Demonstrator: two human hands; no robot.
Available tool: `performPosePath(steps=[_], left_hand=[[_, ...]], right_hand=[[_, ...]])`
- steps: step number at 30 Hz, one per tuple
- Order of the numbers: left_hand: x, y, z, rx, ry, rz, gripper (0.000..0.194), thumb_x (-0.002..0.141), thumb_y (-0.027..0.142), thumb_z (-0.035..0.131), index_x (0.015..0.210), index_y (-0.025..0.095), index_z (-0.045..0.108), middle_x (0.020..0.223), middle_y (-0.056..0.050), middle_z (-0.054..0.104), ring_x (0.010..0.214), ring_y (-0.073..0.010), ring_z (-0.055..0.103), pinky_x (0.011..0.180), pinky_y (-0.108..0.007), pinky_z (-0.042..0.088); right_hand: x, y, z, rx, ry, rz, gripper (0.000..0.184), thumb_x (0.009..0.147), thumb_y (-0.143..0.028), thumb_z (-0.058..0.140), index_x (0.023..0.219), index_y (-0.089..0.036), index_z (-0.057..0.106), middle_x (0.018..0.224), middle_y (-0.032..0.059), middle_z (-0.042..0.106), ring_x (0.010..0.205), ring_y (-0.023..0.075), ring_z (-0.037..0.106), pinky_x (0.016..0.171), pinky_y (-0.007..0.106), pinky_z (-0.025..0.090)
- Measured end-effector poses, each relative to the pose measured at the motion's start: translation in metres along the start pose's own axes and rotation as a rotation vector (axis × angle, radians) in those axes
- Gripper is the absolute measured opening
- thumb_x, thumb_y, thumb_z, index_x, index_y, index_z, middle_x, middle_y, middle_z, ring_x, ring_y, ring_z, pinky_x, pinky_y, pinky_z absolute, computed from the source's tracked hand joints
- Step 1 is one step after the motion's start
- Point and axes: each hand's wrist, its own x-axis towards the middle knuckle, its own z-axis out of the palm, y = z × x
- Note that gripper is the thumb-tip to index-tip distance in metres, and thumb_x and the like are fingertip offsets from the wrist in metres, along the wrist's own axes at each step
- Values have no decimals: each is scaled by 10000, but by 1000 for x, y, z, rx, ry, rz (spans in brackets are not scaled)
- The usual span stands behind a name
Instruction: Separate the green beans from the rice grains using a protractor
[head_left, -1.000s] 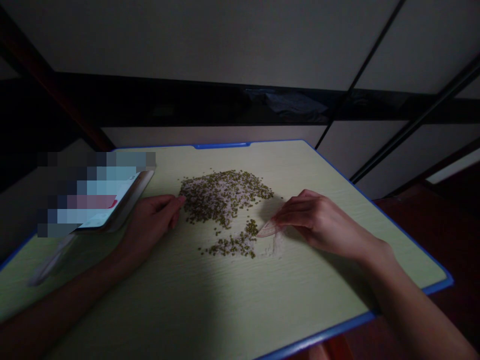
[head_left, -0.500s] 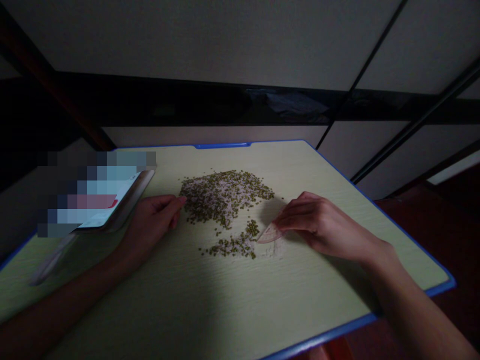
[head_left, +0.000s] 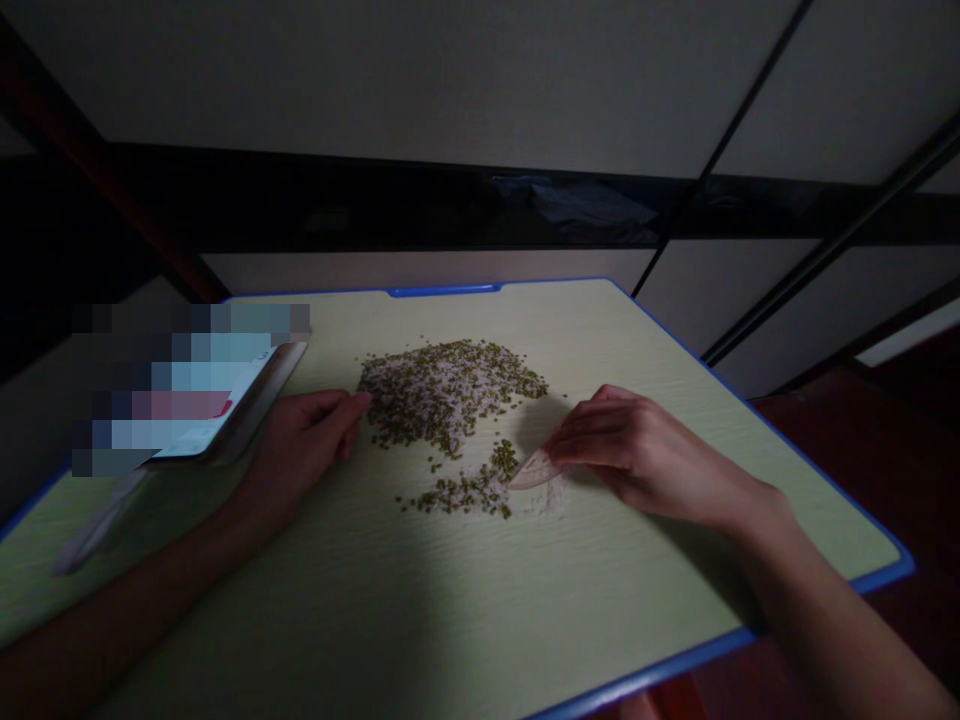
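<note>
A wide pile of green beans mixed with pale, rice-like grains (head_left: 450, 385) lies mid-table. Nearer me is a smaller patch of the same mix (head_left: 469, 492), with a little clump of green beans (head_left: 504, 457) at its upper right. My right hand (head_left: 619, 440) pinches a thin, pale, curved-edged piece (head_left: 534, 470), tilted with its tip down against the small patch; its upper part is hidden by the fingers. My left hand (head_left: 311, 435) is closed beside the pile's left edge, thumb against the forefinger. Whether anything is between those fingers cannot be seen.
A lit tablet-like screen (head_left: 217, 425), partly pixelated, stands tilted at the left on a pale support (head_left: 97, 525). The pale table (head_left: 600, 600) has a blue rim. Cabinet panels (head_left: 420, 80) rise behind it, and the light is dim.
My right hand has shifted the pale piece very slightly left, towards the small patch. My left hand and the large pile look the same.
</note>
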Motion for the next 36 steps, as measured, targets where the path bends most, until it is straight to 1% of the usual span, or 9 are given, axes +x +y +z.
performPosePath(steps=[4,8,14,20,24,28,36], left_hand=[[1,-4,0,-9,-7,13,408,720,426,489,384,210,405,355,77,369,376,-79,335,443,-233,272],[2,-3,1,-4,2,24,402,717,420,488,384,210,408,353,78,372,374,-77,339,443,-230,274],[1,0,1,-6,4,18,407,703,430,483,370,215,393,346,77,358,365,-79,330,431,-228,267],[0,-1,2,-1,5,18,405,709,429,481,377,214,396,348,77,358,366,-78,331,424,-228,259],[1,-2,1,-5,7,15,404,704,430,486,375,213,397,347,77,363,371,-78,340,430,-227,270],[2,-4,1,-15,2,12,404,704,435,489,380,212,399,348,79,358,369,-78,332,429,-227,268],[2,-2,2,12,0,31,411,710,427,480,370,211,399,348,76,373,372,-78,349,447,-231,278]], right_hand=[[0,1,1,14,20,23,347,727,10,451,849,-217,684,786,27,669,830,187,606,747,341,379],[0,2,1,26,31,38,356,722,1,451,862,-227,686,788,22,666,816,178,603,741,335,373],[0,2,0,12,20,37,357,719,7,446,851,-220,688,764,22,661,815,175,602,741,333,368],[1,2,1,0,42,45,353,724,1,455,867,-220,690,776,25,663,800,173,603,729,332,375],[1,1,2,-12,30,30,343,729,7,456,856,-214,686,789,28,664,809,175,603,735,334,377],[1,1,2,-28,20,29,323,743,5,454,847,-201,679,818,37,670,824,179,604,739,335,377],[2,2,3,-98,-2,52,291,824,-37,410,858,-172,666,848,49,677,820,183,611,740,348,385]])
